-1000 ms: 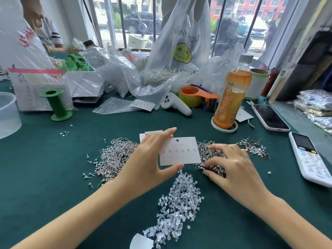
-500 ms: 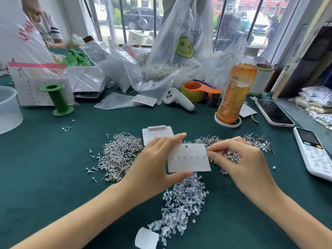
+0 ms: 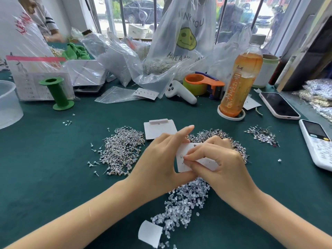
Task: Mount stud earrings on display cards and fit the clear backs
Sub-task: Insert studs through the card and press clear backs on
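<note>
just above the green counter, the left hand grips a white rectangular display card by its left edge while the right hand pinches a small stud earring against its face, a heap of clear plastic backs just below both hands.

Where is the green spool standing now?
In the head view, the green spool stands upright at far left, between the clear tub and a flat plastic bag.

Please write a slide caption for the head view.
Left hand holds a display card; right hand pinches a stud at it.
</note>
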Tool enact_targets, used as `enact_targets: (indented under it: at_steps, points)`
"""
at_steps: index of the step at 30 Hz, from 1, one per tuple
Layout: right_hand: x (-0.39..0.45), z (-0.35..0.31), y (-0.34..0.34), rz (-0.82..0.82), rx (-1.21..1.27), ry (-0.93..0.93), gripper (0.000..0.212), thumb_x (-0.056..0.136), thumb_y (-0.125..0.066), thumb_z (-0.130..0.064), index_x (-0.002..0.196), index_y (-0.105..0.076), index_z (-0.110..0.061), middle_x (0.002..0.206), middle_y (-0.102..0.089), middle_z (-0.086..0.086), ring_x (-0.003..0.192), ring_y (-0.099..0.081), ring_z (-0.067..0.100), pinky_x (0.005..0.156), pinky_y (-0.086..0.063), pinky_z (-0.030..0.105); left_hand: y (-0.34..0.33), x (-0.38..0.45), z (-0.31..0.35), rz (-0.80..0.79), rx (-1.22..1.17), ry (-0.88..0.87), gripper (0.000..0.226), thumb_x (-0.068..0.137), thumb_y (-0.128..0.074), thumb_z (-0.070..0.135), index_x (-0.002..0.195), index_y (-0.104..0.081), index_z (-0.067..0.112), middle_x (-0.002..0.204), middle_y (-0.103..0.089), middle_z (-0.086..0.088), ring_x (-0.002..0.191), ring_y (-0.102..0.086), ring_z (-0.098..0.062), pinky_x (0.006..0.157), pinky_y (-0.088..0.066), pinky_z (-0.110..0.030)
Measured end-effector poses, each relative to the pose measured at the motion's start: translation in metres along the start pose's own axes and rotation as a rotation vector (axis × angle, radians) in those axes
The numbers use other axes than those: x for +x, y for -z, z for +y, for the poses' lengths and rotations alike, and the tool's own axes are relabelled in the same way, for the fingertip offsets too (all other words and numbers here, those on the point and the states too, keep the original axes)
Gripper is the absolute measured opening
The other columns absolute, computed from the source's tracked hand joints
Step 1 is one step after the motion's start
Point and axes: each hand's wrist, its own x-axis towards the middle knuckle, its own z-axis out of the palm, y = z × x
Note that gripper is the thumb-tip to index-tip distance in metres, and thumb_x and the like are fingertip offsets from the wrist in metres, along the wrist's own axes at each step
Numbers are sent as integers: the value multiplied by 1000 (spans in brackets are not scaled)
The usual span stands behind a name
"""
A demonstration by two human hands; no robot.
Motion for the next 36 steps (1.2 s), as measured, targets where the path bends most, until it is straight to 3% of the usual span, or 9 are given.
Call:
enact_targets:
  at_steps: [3,16,22,27,31,36]
  points:
    - [0,0,-2,3,0,26,5,70,-75,-16,74,-75,-16,78,-69,-10,85,-49,1,77,-41,37,1,0,1,-6,-4,5,82,70,-64,48,140,-41,12,110,-65,5,102,-56,-13,89,-43,-24]
    - [2,1,3,-49,-73,104,2,72,-74,-12,73,-73,-11,75,-69,-6,80,-49,7,79,-37,33,3,0,5,-36,30,6,83,69,-72,44,139,-43,11,110,-66,4,104,-57,-15,89,-43,-26]
    - [2,2,7,-69,-108,144,13,70,-80,0,75,-73,-9,77,-70,-6,81,-49,9,81,-36,34,3,1,5,-41,47,-12,80,68,-80,36,136,-46,8,109,-66,3,103,-58,-17,88,-45,-29]
    - [2,0,8,-65,-143,196,3,71,-73,-8,74,-73,-8,80,-69,-8,81,-50,12,81,-35,32,3,1,5,-43,59,2,67,66,-81,33,122,-55,5,109,-66,1,103,-58,-19,86,-45,-30]
    - [2,1,8,-85,-179,257,1,74,-72,-7,75,-73,-8,81,-70,-7,79,-54,18,80,-37,37,2,1,5,-59,77,5,60,65,-83,28,114,-60,3,107,-67,-1,101,-58,-21,86,-43,-24]
    - [2,3,12,-117,-157,228,10,79,-71,-15,87,-76,-11,90,-70,-7,84,-52,17,82,-40,34,2,2,7,-39,32,18,68,66,-79,32,123,-55,3,108,-67,-1,103,-58,-19,87,-44,-25]
